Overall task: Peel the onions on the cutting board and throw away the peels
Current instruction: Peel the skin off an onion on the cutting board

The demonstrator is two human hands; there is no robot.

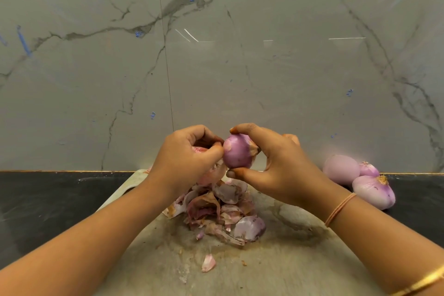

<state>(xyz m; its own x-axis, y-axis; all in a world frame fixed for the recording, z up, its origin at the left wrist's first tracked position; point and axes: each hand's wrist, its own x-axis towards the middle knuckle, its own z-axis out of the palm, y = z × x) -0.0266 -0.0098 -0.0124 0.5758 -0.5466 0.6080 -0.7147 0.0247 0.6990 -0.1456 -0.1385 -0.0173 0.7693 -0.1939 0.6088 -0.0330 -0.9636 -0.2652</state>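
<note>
The right hand (283,170) is holding an onion (237,151) up in the air over the far part of the cutting board (288,259), gripping it with the forefinger curling over the top and the thumb pressing from below. The onion is showing smooth purple flesh on its near side, with a dry brownish end pointing toward the right palm. The left hand (185,161) is meeting it from the other side with its fingers curled, and the thumb and forefinger are pinching at the onion's left face. A pink scrap is showing inside the curl of that hand, though I cannot tell whether it is attached to the onion. Directly beneath both hands, a pile of peels (216,209) is lying on the stained board, and one loose peel (208,262) is sitting apart, nearer the person. Three peeled onions (360,180) are resting together on the dark desk (48,199), just beside the board's right edge and near the marbled wall (240,67). A hair tie (340,209) is circling the right wrist, and a gold bangle (422,281) is sitting further up that forearm.
</note>
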